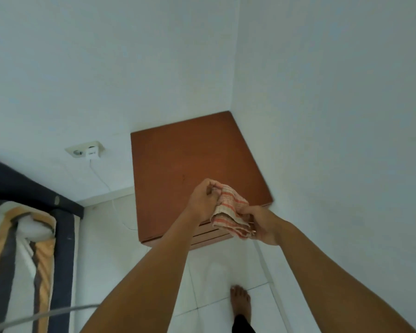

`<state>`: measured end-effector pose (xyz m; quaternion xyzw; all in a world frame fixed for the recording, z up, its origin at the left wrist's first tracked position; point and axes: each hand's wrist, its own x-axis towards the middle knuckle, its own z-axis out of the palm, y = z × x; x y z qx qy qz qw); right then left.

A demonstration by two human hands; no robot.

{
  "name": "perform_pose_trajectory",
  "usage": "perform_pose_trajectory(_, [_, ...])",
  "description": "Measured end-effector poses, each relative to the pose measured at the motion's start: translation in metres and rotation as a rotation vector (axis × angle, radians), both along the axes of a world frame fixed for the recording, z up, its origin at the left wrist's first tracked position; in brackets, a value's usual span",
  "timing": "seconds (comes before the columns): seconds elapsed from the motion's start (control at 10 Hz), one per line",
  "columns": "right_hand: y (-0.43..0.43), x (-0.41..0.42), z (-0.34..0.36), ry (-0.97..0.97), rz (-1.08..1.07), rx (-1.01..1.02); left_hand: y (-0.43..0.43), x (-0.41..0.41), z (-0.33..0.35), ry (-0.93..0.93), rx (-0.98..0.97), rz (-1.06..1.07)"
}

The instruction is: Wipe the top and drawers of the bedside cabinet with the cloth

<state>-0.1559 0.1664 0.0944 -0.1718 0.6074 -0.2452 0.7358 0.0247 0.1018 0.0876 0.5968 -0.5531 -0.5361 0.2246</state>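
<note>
White corner, brown cabinet [190, 159] center frame; left hand [203, 200] and right hand [262, 224] both pinch striped cloth [231, 210] above its front edge.

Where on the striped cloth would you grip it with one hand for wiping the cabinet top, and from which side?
Probably the bunched middle of the striped cloth, taken from above with the palm down. It hangs folded between the left hand and right hand, each pinching an end, above the front of the cabinet top. A palm over the thick folds would press a flat pad down.
</note>
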Motion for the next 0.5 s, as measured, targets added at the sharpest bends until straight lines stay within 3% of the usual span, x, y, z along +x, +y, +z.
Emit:
perform_pose_trajectory(0.1, [-0.036, -0.028, -0.034, 0.314, -0.035, -0.110, -0.028, -0.030, -0.027, -0.053, 0.121, -0.035])
perform_pose_trajectory(0.3, [-0.102, -0.065, -0.076, 0.894, 0.142, -0.224, -0.066, -0.085, -0.068, -0.173, 0.138, -0.073])
perform_pose_trajectory(0.5, [-0.116, -0.059, -0.095, 1.006, 0.271, -0.258, -0.073, -0.098, -0.113, -0.378, 0.187, -0.249])
